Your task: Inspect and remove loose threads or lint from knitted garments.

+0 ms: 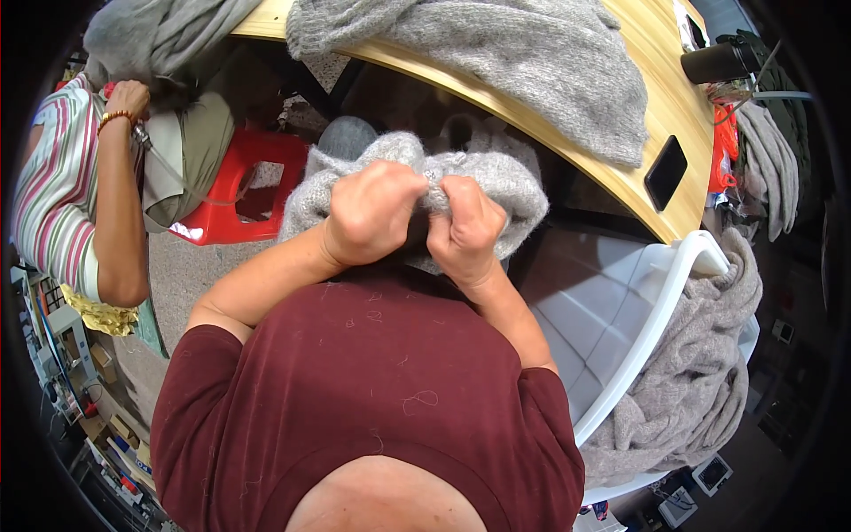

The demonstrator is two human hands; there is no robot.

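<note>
Wooden tabletop (660, 106) curves across the background, and just below its near edge the grey knitted garment (496, 177) is bunched against the person's chest. The left hand (370, 213) and right hand (465, 232) each have their grip pressed together on that knit, fists side by side. Farther off, on the tabletop, lie another grey knit (532, 62) and a black phone (666, 172).
</note>
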